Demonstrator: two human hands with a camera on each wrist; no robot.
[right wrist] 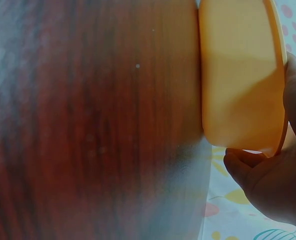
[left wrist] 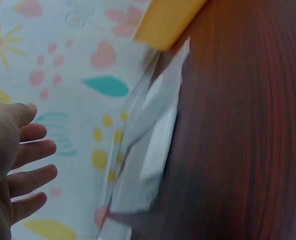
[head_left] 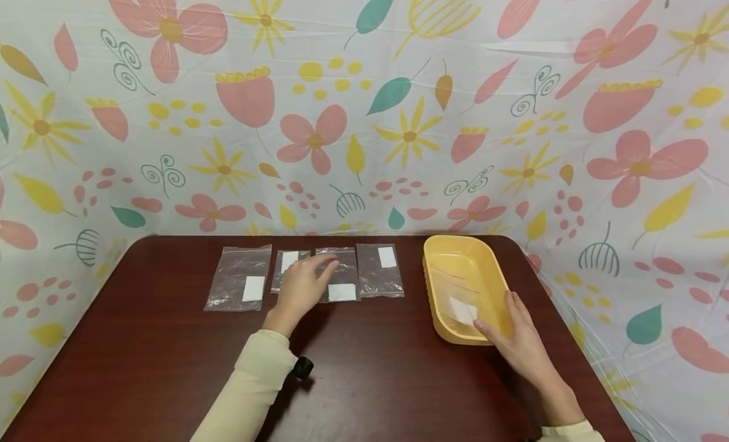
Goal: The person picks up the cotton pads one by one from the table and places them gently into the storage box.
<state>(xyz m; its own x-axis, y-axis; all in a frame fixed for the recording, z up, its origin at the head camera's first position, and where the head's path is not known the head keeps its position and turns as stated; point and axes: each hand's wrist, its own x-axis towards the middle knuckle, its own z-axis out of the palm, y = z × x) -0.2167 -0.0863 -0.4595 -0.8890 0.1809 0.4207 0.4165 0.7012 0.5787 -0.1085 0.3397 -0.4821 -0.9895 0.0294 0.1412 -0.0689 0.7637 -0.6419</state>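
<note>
While we look down, these lines hold:
Left hand (head_left: pixel 300 287): we keep its fingers straight and spread over the row of clear bags, holding nothing.
Clear bags: one (head_left: pixel 340 274) lies just under our left fingertips, one (head_left: pixel 238 278) to that hand's left, one (head_left: pixel 380 270) between our hands.
Right hand (head_left: pixel 521 340): we grip the near rim of the yellow tray (head_left: pixel 455 258).
Tray contents: another clear bag (head_left: pixel 462 309) lies just beside our right thumb.
Surface (head_left: pixel 364 378): dark wood beneath both hands.

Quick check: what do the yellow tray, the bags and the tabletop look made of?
Yellow tray: likely plastic, smooth, slightly glossy, moulded with rounded corners. Bags: thin clear plastic film, wrinkled and shiny, each with a white label. Tabletop: dark red-brown wood or wood-look laminate, grain streaks, polished sheen.
</note>
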